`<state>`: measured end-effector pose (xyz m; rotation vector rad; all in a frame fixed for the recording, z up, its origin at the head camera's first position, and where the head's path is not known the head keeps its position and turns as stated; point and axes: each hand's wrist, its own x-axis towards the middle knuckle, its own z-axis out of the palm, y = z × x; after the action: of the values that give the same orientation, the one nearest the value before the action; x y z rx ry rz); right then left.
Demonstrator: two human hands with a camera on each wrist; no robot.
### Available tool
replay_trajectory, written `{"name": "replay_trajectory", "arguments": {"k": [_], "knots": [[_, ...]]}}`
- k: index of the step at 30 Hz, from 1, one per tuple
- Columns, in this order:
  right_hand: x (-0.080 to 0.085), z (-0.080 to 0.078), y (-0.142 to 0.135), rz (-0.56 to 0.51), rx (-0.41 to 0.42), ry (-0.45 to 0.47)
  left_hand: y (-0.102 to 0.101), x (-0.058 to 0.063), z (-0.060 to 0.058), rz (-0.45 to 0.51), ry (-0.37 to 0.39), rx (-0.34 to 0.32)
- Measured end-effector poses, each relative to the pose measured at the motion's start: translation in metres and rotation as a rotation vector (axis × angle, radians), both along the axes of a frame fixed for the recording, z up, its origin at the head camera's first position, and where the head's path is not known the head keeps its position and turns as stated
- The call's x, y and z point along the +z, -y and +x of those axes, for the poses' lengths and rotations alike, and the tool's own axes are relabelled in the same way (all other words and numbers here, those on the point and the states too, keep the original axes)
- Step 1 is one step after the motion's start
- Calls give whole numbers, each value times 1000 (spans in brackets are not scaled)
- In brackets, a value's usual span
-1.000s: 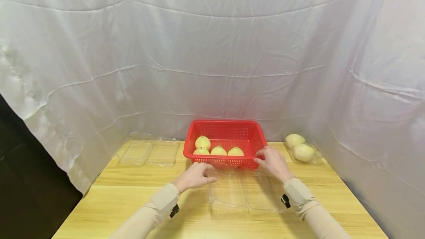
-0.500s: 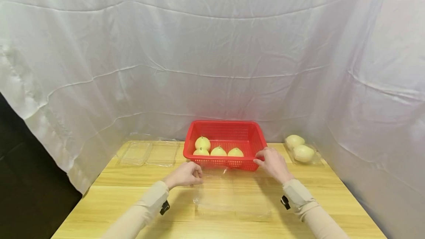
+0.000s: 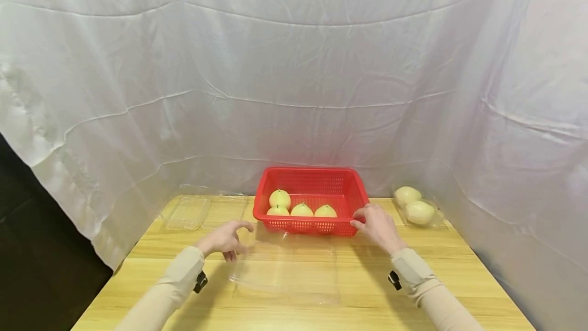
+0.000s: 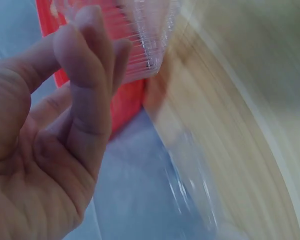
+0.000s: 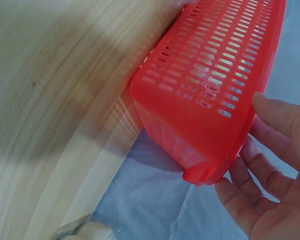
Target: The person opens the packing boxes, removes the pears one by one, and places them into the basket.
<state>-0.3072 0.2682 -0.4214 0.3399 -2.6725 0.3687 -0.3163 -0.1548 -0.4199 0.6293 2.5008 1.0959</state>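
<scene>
My left hand [image 3: 225, 240] holds the near-left part of an open, clear plastic clamshell container [image 3: 298, 272] in front of the basket. In the left wrist view its fingers [image 4: 87, 85] are bent, and the ribbed clear plastic [image 4: 150, 40] shows at their tips; the exact contact is partly hidden. My right hand [image 3: 377, 225] grips the front right corner of the red plastic basket [image 3: 344, 227]. Its thumb [image 5: 270, 107] lies on the rim in the right wrist view, with the other fingers behind it. Several pale yellow, round, stemmed fruits [image 3: 280, 198] sit at the basket's left and front.
At the back left of the wooden table [image 3: 151, 285], more open clear containers [image 3: 186, 212] lie flat. On the back right, a clear container holds two pale fruits [image 3: 420, 212]. A white curtain [image 3: 294, 91] hangs behind the table and along its sides.
My left hand and the clear clamshell container have slid left along the front of the basket. My right hand has stayed at the basket's corner, and the fruits have not moved.
</scene>
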Motion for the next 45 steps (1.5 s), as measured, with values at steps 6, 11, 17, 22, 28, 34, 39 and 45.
{"name": "replay_trajectory", "arguments": {"k": [6, 11, 17, 22, 28, 34, 39, 45], "knots": [[-1, 1, 0, -7, -2, 3, 35, 5, 1, -40, -6, 70], [0, 2, 0, -2, -7, 0, 70, 8, 5, -112, -6, 150], [0, 2, 1, -2, -10, 10, 111, 5, 6, -192, -50, 201], [0, 1, 1, -7, -6, 13, 134, 6, 5, -213, -67, 222], [0, -1, 1, -8, -7, 5, 149, 8, 3, -246, -74, 248], [0, 0, 1, -19, -6, 14, 163, 11, 3, -281, -137, 293], [0, 1, -1, -18, 7, 13, 173, 8, 6, -285, -141, 325], [1, -1, 0, -11, 5, 16, 187, 6, 7, -316, -154, 381]]}}
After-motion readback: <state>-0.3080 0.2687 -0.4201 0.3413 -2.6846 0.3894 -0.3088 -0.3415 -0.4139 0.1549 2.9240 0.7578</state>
